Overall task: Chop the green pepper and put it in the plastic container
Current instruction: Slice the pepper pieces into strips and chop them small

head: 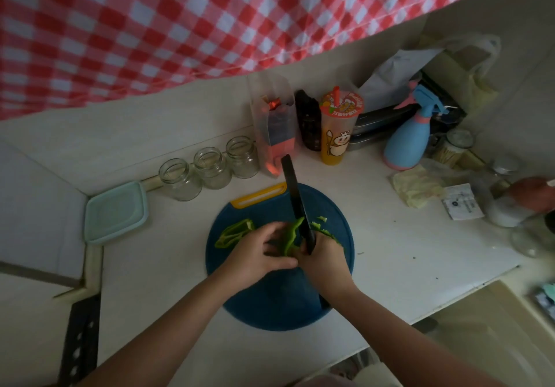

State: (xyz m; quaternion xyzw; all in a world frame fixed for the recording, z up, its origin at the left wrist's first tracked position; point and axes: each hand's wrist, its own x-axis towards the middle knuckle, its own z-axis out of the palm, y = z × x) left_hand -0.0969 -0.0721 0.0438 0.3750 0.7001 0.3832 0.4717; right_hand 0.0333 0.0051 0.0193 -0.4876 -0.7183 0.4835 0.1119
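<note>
On a blue cutting board (279, 305), a person's left hand (258, 254) pinches a green pepper strip (291, 235). The strip lies nearly parallel to the black knife (295, 203) gripped in the right hand (326, 262), blade against the strip's right edge. A second pepper piece (234, 232) lies left. The lidded plastic container (115, 212) sits farther left, nearer the left hand.

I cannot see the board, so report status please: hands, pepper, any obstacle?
Right hand grips knife, blade at pepper strip. Left hand holds strip on cutting board. Pepper half uncut beside. Container left of board, nothing between.
</note>
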